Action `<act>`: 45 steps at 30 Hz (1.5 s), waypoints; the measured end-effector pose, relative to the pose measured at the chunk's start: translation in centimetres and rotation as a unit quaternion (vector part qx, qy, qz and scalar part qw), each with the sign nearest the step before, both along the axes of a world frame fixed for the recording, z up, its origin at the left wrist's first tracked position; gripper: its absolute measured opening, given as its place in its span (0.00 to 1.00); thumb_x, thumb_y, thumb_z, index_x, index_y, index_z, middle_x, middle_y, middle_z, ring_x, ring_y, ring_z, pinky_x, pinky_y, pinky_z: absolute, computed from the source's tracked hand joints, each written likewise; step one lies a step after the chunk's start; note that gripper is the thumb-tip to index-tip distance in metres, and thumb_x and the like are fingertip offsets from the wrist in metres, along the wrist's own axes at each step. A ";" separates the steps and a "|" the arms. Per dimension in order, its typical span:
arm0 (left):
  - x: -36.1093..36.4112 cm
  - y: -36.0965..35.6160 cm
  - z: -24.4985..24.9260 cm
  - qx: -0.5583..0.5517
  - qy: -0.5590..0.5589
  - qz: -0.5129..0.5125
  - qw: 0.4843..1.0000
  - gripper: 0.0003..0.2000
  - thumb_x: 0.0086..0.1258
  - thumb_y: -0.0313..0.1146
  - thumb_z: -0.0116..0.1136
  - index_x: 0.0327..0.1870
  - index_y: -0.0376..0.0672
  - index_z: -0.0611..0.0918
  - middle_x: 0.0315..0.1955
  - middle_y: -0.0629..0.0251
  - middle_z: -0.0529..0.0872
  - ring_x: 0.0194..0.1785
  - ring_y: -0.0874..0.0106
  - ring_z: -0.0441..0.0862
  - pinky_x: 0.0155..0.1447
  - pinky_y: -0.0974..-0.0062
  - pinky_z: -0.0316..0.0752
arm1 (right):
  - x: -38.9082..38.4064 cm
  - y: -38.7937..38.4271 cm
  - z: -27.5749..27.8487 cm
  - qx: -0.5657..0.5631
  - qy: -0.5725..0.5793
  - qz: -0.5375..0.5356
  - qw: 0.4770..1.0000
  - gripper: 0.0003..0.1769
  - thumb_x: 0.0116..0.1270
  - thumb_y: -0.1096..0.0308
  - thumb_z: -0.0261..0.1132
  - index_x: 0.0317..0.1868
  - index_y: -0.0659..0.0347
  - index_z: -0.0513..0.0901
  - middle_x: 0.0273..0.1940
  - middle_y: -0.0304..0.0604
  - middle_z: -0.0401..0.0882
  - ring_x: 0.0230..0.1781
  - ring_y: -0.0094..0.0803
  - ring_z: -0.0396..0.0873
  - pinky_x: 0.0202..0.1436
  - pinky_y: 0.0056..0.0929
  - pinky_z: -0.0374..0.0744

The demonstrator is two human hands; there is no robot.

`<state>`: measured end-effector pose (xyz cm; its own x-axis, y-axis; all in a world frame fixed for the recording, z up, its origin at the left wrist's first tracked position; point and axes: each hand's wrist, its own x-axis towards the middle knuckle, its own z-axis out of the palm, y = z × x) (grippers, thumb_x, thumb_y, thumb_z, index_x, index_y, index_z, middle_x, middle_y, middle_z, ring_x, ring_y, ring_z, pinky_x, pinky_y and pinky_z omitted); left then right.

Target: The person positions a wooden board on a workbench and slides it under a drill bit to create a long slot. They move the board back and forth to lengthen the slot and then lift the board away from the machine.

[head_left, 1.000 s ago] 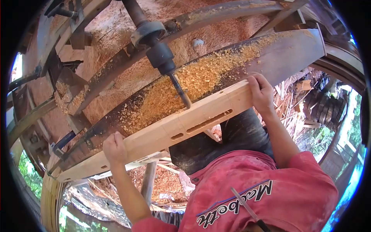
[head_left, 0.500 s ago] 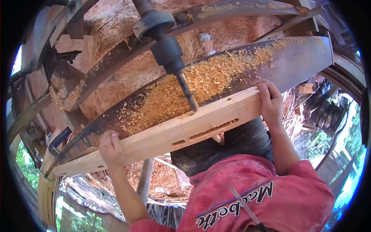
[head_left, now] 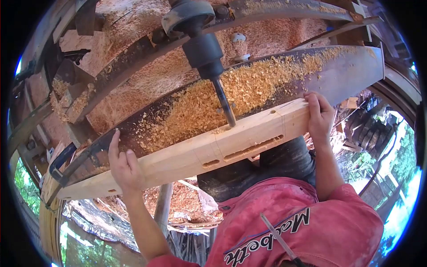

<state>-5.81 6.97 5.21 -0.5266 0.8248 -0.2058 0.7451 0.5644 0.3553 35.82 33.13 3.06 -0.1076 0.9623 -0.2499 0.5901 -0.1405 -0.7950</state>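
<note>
A long pale wooden beam (head_left: pixel 180 161) lies slanted along the near edge of a metal table (head_left: pixel 351 66). Its near face has a long slot (head_left: pixel 253 148) and a shorter slot beside it, and its top a round hole (head_left: pixel 272 111). My left hand (head_left: pixel 126 170) rests on the beam's left part, index finger stretched out over the far edge, thumb raised, other fingers mostly hidden. At the right end my right hand (head_left: pixel 319 116) grips the beam, fingers bent over the top. Between my hands a drill bit (head_left: pixel 224 104) in a dark chuck (head_left: pixel 203 53) points at the beam's top.
Wood shavings (head_left: pixel 191 118) are heaped on the table behind the beam. A dark clamp (head_left: pixel 60 167) is at the table's left end. A curved metal bar (head_left: pixel 258 15) crosses behind the chuck. Below are my dark trousers (head_left: pixel 284 164) and red shirt (head_left: pixel 284 196).
My left index finger has straightened and lifted from its bent position over the beam. Beam, bit and my right hand appear slightly farther right in the view.
</note>
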 end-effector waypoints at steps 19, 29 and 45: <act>-0.8 0.8 -0.2 0.040 0.033 -0.024 0.998 0.16 0.77 0.28 0.46 0.29 0.24 0.77 0.68 0.49 0.77 0.61 0.54 0.78 0.67 0.65 0.69 | -0.4 1.3 -1.1 0.015 -0.020 -0.026 0.999 0.16 0.77 0.62 0.64 0.43 0.69 0.87 0.36 0.36 0.86 0.39 0.20 0.78 0.47 0.23 0.75; -1.5 1.2 -0.5 0.054 0.045 -0.028 0.997 0.16 0.77 0.28 0.46 0.28 0.24 0.76 0.70 0.48 0.75 0.60 0.54 0.80 0.64 0.66 0.71 | -1.2 2.6 -1.0 0.013 -0.024 -0.011 1.000 0.17 0.78 0.60 0.63 0.41 0.69 0.87 0.35 0.37 0.86 0.39 0.20 0.77 0.47 0.24 0.75; -1.7 2.2 -0.4 0.038 0.008 0.026 0.999 0.14 0.75 0.27 0.48 0.30 0.25 0.77 0.66 0.47 0.79 0.68 0.47 0.75 0.72 0.59 0.67 | -2.4 4.0 -1.0 0.035 -0.033 0.009 0.999 0.18 0.77 0.59 0.63 0.39 0.68 0.87 0.32 0.36 0.84 0.36 0.19 0.76 0.44 0.22 0.74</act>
<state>-7.50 9.15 4.81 -0.5722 0.8091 -0.1340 0.7213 0.5743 0.3872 33.41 37.16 2.10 -0.1098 0.9757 -0.1898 0.6433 -0.0758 -0.7618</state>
